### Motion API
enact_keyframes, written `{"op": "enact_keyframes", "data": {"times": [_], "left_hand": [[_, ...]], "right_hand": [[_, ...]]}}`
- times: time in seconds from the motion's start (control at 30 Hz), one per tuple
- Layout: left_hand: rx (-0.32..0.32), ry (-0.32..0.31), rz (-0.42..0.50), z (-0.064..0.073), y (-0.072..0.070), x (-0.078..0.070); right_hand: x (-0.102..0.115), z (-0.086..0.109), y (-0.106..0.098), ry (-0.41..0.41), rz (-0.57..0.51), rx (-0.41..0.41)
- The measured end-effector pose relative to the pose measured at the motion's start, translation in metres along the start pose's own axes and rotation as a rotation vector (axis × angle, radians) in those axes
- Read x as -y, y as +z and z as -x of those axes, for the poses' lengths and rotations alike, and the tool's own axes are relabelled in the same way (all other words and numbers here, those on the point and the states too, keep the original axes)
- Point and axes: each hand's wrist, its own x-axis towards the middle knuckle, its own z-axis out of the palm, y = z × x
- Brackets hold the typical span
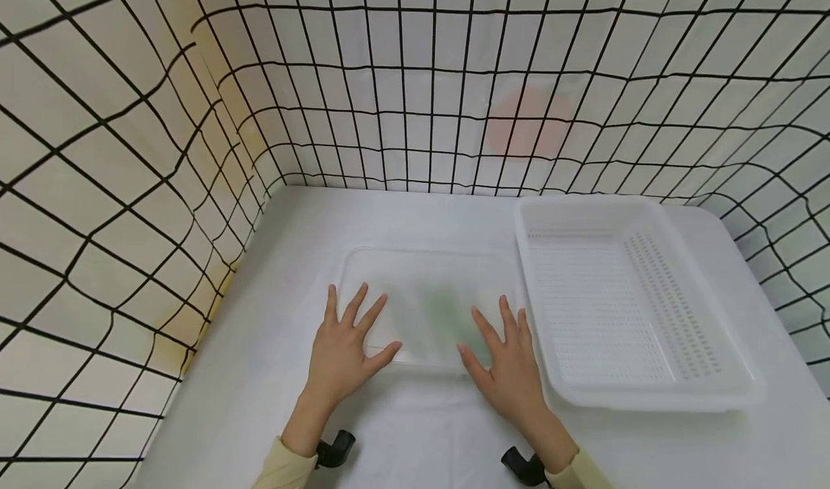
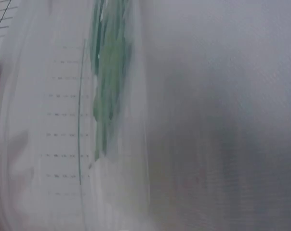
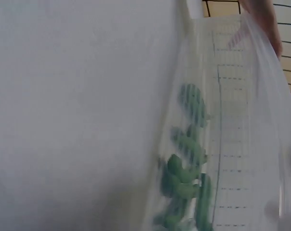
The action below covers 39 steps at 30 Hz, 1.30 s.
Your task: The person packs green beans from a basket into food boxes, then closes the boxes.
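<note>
A translucent lidded plastic box (image 1: pixel 415 266) lies on the white table in the head view, with a blurred green patch showing through its lid. My left hand (image 1: pixel 344 356) rests at its near left corner, fingers straight and spread. At the near right corner is my right hand (image 1: pixel 509 370), its fingers spread likewise. Through the box wall, the left wrist view shows long green strips (image 2: pixel 109 72) beside printed scale marks. Lumpy, curled green pieces (image 3: pixel 184 178) appear through the wall in the right wrist view; their kind is unclear. Part of a hand (image 3: pixel 265 24) shows there too.
A white slotted plastic basket (image 1: pixel 590 309) stands on the table (image 1: pixel 428 438) just right of the box. Black wire mesh (image 1: pixel 434 107) rises along the back, left and right sides. Dark wrist cameras sit at both of my cuffs.
</note>
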Motion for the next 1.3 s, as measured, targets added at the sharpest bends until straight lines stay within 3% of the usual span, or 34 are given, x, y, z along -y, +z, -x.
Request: {"op": "enact_keyframes", "data": {"times": [0.2,0.4,0.53,0.63,0.8,0.9,1.17,1.3], "left_hand": [[0.008,-0.045,0.117,0.003,-0.003,0.003],[0.022,-0.088,0.189,0.009,-0.009,0.005],[-0.006,-0.082,0.204,0.011,-0.008,0.009],[-0.047,-0.065,0.209,0.011,-0.007,0.010],[-0.096,-0.044,0.210,0.009,-0.003,0.013],[-0.087,-0.059,0.214,0.007,-0.002,0.013],[0.039,-0.110,0.177,0.004,-0.003,0.012],[0.091,-0.122,0.152,0.003,-0.006,0.011]], "right_hand": [[-0.001,0.015,0.000,0.072,-0.154,-0.094],[0.000,0.026,0.001,0.161,-0.338,-0.130],[0.001,0.028,0.003,0.237,-0.450,-0.167],[-0.002,0.025,0.005,0.245,-0.510,-0.183],[-0.009,0.021,0.012,0.183,-0.557,-0.211],[-0.013,0.021,0.015,0.168,-0.561,-0.210],[-0.020,0.021,0.011,0.162,-0.526,-0.159],[-0.014,0.018,0.002,0.253,-0.505,-0.095]]}}
